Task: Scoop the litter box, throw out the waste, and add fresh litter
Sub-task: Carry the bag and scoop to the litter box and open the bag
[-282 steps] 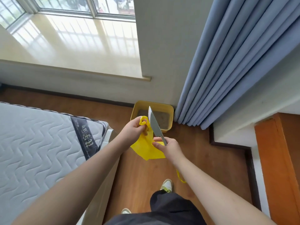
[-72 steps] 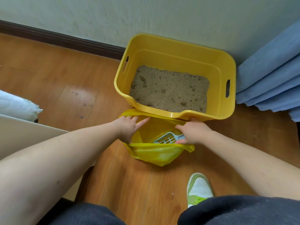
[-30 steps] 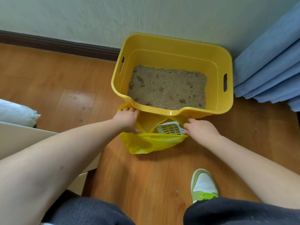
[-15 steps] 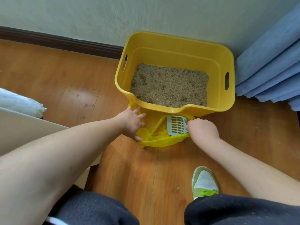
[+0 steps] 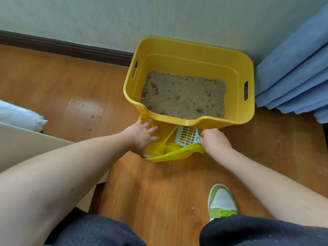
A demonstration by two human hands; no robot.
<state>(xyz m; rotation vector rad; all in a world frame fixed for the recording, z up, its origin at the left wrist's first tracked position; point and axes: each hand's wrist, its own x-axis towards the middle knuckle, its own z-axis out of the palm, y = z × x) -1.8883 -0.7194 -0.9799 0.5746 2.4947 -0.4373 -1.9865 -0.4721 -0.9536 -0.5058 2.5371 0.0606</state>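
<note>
A yellow litter box (image 5: 236,71) stands on the wood floor against the wall, holding tan litter (image 5: 182,95) with several darker clumps. A yellow plastic bag (image 5: 175,153) lies open on the floor right in front of the box. My left hand (image 5: 142,137) rests on the bag's left edge with fingers spread, pressing it down. My right hand (image 5: 213,141) grips the handle of a pale blue slotted scoop (image 5: 186,135), whose head sits over the bag's mouth just under the box's front lip.
A blue curtain (image 5: 294,73) hangs right of the box. A dark baseboard (image 5: 67,48) runs along the wall. A bed corner with white bedding (image 5: 19,116) is at the left. My green and white shoe (image 5: 221,201) stands on the floor below the bag.
Over the last second the bag has been drawn closer under the box's front lip and bunched up. The scoop has turned so its slotted head stands more upright.
</note>
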